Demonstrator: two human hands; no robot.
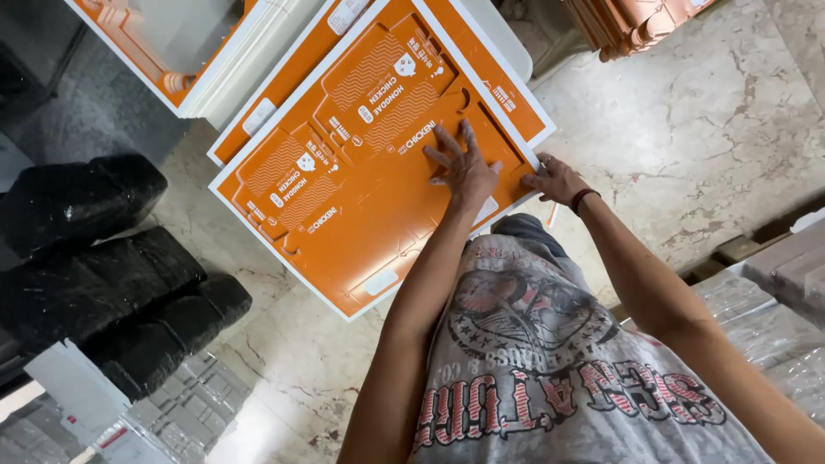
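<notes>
Black wrapped bundles (103, 258) lie on the marble floor (705, 129) at its left edge. Clear-wrapped packs (765, 326) sit at the right edge.

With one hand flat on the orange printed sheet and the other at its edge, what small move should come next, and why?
Probably curl the right hand's fingers under the near edge of the top orange die-cut sheet and lift it slightly. The left hand lies spread flat on the sheet, pinning it, while the right hand only touches the white border, so no grip exists yet to separate it from the stack.
</notes>
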